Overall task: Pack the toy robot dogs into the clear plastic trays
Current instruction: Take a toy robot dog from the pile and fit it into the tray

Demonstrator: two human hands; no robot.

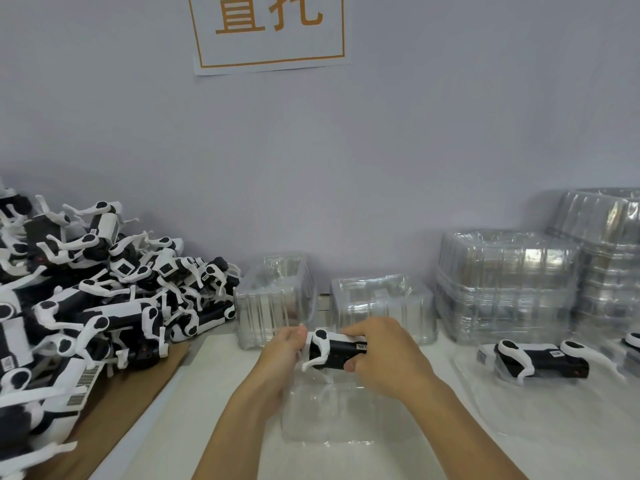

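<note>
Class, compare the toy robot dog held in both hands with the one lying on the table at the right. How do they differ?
The held black-and-white toy robot dog is gripped at both ends above a clear plastic tray; the right-hand black-and-white dog lies untouched, legs splayed. Both share the same colouring.

Open table front-left; dog heap walls the left — tray stacks block the right.
</note>
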